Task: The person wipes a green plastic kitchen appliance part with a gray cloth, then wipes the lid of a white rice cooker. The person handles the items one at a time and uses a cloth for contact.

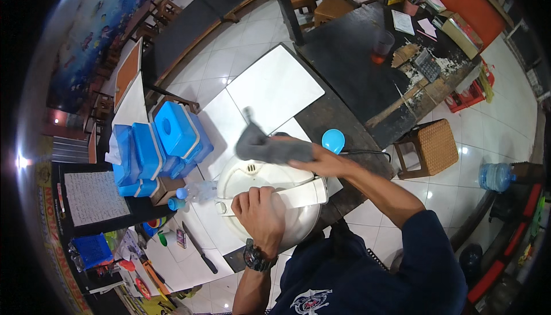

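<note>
A white rice cooker (pixel 301 224) with a closed lid and a carrying handle (pixel 301 195) stands on the white-tiled counter before me. My left hand (pixel 260 213), with a black watch on its wrist, rests curled over the left part of that handle; the fingers' underside is hidden. Above the far side of the lid, my right hand (pixel 316 162) holds a dark grey cloth (pixel 275 147), blurred and partly loose past the fingers. Just beyond the right hand lies a light blue plastic bowl (pixel 333 141). A clear plastic bottle (pixel 200 191) with a blue cap lies left of the cooker.
Blue lidded plastic containers (pixel 146 151) are stacked at the left. A long dark-handled knife (pixel 200 248) lies on the near left tiles. A worn black table (pixel 344 65) with a cup (pixel 382 47) and a calculator (pixel 427 65) stands beyond, and a brown woven-top stool (pixel 437 147) at the right.
</note>
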Demonstrator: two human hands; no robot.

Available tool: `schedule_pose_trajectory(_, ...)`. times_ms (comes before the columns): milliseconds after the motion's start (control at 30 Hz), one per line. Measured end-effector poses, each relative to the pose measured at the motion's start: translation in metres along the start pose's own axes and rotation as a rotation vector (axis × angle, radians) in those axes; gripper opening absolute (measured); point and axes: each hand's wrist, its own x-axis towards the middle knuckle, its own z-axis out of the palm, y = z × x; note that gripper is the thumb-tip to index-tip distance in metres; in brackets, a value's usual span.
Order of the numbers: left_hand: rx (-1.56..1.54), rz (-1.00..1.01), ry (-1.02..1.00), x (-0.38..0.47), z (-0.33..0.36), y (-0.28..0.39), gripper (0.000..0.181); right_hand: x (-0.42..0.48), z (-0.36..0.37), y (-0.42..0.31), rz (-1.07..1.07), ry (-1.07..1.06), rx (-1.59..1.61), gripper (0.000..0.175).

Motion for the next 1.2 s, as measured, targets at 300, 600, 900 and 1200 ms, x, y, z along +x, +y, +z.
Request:
schedule_pose_trajectory(300,0.049,-0.016,-0.047,0.000,-0.002,0.002,0.023,-0.125,-0.009,0.046,0.129,0.522,0.150,0.061)
schedule_pose_trajectory(600,0.088,-0.006,-0.009,0.004,0.003,0.006,0.027,-0.031,0.025,0.111,0.435,0.619,0.298,0.060)
schedule_pose_trajectory(900,0.097,-0.005,-0.005,-0.001,0.002,0.006,0.024,-0.034,0.034,0.068,-0.006,0.462,0.350,0.085)
schedule_pose_trajectory(1200,0.079,0.011,0.031,0.003,0.005,0.004,0.017,-0.073,0.059,0.012,-0.085,0.642,0.173,0.060)
